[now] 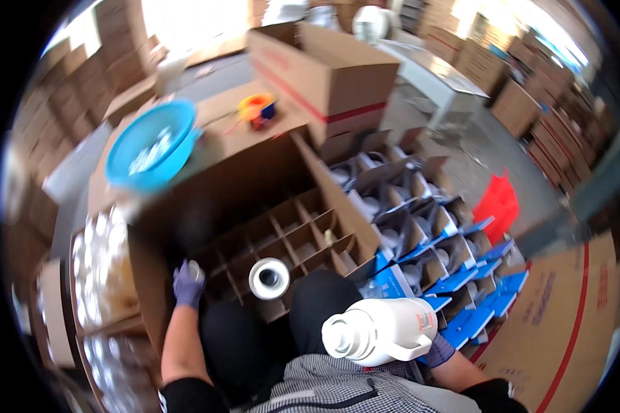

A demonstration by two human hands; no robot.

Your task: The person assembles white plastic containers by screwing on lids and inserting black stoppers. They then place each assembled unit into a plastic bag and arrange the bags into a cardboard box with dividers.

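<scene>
My right hand [440,350], in a purple-grey glove, grips the base of a white vacuum jug [395,327], which lies tilted above my lap. The jug's neck points left and its handle faces me. At the left wall of the divided carton [155,289], my gloved left hand [186,288] is closed on a small round whitish piece [195,271], whose kind I cannot make out. Near my knees a white round vessel [269,279] stands upright by the carton's near cells, its dark opening facing up. My right fingers are partly hidden behind the jug.
Right of the carton stand several blue-and-brown open boxes [434,234] with shiny contents. Left are cartons of silvery glass liners [105,275]. Beyond sit a blue basin [151,146], an orange-yellow tape roll [256,109] and a tall open carton [324,76]. A red bag [497,208] lies right.
</scene>
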